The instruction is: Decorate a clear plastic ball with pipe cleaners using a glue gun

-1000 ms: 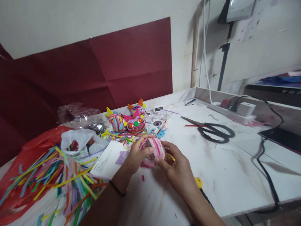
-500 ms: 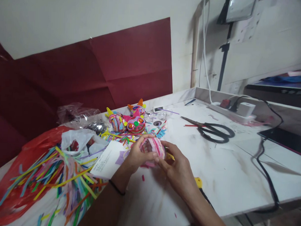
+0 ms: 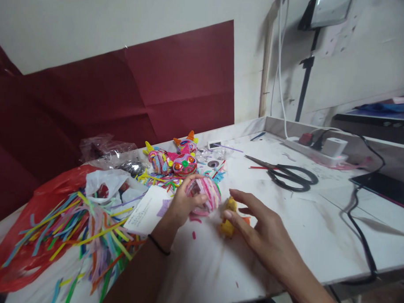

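My left hand curls, fingers gripping the striped ball.
Right of the ball, my right hand slants leftward, fingers parted at the yellow object.

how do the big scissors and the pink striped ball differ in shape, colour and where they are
The scissors are long with dark looped handles; the striped ball is rounded, mostly pink and white.
The scissors lie on the white table, while the striped ball is held in the left hand.
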`<state>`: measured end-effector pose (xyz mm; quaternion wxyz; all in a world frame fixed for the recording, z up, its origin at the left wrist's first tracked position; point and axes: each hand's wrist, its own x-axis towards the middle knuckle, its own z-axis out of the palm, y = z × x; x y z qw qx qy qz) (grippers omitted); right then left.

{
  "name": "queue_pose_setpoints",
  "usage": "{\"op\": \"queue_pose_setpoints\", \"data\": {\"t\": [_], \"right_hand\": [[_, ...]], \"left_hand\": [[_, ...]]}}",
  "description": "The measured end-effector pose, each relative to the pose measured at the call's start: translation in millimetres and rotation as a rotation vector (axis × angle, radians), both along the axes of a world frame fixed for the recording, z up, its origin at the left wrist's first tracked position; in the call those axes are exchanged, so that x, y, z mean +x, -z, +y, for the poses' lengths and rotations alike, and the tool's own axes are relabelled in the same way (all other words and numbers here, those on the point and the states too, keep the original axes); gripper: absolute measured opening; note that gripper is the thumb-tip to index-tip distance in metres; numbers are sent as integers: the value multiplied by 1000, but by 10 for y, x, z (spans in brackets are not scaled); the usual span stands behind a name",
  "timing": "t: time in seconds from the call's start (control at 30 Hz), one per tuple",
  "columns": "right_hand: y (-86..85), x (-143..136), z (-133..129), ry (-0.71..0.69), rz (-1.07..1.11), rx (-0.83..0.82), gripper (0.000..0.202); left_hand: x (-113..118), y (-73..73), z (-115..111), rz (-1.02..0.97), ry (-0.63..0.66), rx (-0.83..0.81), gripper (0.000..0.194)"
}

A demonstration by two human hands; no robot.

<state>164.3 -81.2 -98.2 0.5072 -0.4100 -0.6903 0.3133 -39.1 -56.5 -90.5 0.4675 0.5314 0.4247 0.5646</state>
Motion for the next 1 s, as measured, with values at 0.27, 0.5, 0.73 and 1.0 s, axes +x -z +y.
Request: {"op": "queue_pose_setpoints", "data": {"t": [0.27,0.5,0.73,1.0], "right_hand": [[343,325,4,-33,-642,255,21],[207,192,-7,-56,-1032,52,24],[102,67,40,-72,-1108,26,26],[395,384,21,-102,-539,398,32]], "left_hand": [[8,-51,14,-184,-37,-72,50],[49,-69,31,-336,-58,-97,48],[54,-60,25,-397,-53,-137,40],[32,-25,87,-491,-25,-170,25]]}}
